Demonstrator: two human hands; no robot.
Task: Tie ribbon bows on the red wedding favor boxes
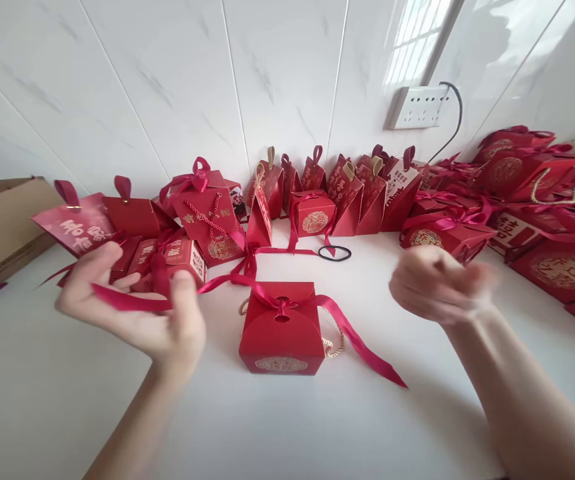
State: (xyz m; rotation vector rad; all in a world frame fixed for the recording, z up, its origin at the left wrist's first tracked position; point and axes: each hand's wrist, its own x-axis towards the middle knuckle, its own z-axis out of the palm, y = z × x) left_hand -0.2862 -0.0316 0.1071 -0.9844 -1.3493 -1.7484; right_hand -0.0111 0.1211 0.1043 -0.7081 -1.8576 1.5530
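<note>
A red box with a gold emblem on its front stands on the white table, a gold cord at its sides. The dark pink ribbon is knotted at the top; one tail lies to the right on the table. The other tail runs left to my left hand, lying across its palm, with the fingers curved and apart from the thumb. To the right of the box, my right hand is raised and blurred, fingers curled; nothing can be made out in it.
Red gift boxes line the wall, with a large pile of boxes at the right. A black hair tie lies behind the ribboned box. At the far left is a cardboard box. A power socket is on the wall.
</note>
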